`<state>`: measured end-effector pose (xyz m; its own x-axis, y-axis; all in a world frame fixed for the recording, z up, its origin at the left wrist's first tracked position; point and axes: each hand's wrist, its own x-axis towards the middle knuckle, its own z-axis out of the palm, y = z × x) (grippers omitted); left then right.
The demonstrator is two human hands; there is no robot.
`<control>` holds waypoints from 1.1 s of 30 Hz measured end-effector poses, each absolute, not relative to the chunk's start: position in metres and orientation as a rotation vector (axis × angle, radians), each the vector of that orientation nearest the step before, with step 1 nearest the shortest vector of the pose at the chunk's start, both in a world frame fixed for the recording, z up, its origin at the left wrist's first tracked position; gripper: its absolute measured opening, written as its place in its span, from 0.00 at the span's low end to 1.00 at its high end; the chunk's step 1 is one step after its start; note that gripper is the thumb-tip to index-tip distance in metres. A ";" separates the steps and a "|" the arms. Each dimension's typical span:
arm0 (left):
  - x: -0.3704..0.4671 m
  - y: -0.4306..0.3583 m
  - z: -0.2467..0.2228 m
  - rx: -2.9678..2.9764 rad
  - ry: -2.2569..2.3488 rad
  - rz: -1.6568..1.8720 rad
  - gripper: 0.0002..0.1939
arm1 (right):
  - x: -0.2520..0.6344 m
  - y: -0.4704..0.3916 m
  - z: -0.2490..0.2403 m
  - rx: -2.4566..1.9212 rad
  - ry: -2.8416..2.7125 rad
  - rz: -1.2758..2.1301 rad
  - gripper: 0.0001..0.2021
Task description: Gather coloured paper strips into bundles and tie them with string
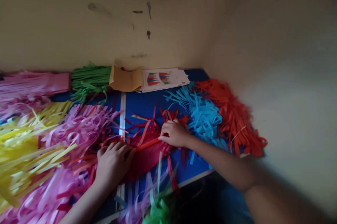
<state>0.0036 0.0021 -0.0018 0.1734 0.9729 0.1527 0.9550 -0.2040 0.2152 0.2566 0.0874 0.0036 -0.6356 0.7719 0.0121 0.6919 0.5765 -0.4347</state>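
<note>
A narrow orange paper strip (149, 144) runs between my two hands, over a crimson fringed paper bundle (144, 161). My right hand (174, 133) pinches the strip's far right end, thumb against curled fingers. At the other end my left hand (114, 155) is closed, fingers bent down on the strip; its fingertips are partly hidden. Loose red and orange fringe spreads around both hands. Pink fringed paper (84, 122) lies just left of my left hand, and blue fringed paper (205, 115) sits beyond my right wrist.
Bundles of yellow (23, 147), green (91, 80) and orange-red fringe (234, 119) cover the blue table (192, 169). A brown envelope (125, 79) and a printed sheet with tassel pictures (164, 78) lie at the back. Walls stand behind and right. Green strips (160, 210) hang by the front edge.
</note>
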 end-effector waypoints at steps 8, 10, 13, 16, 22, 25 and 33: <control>0.013 0.003 0.007 2.552 1.908 0.276 0.11 | 0.243 0.081 0.014 -1.300 -2.650 0.341 0.04; 0.014 0.001 0.008 2.665 1.812 0.314 0.15 | 0.242 0.077 0.013 -1.060 -2.726 0.197 0.03; 0.016 -0.001 0.008 2.800 1.745 0.369 0.16 | 0.238 0.074 0.009 -0.810 -2.797 0.037 0.08; 0.019 0.000 0.008 2.847 1.740 0.498 0.14 | 0.233 0.075 0.005 -0.727 -2.832 -0.134 0.11; 0.030 0.008 0.008 2.825 1.809 0.703 0.11 | 0.227 0.078 0.016 -0.779 -2.849 -0.116 0.08; 0.028 0.007 0.004 2.859 1.784 0.723 0.13 | 0.227 0.071 0.016 -0.756 -2.785 -0.116 0.06; 0.002 -0.014 -0.020 2.831 1.582 0.714 0.16 | 0.253 0.071 -0.012 -0.660 -2.670 -0.078 0.09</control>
<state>0.0023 -0.0141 -0.0199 0.4581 0.7674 0.4486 0.8440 -0.5338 0.0512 0.2534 0.0713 -0.0117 -0.8141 0.4371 0.3823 0.4586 0.8878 -0.0385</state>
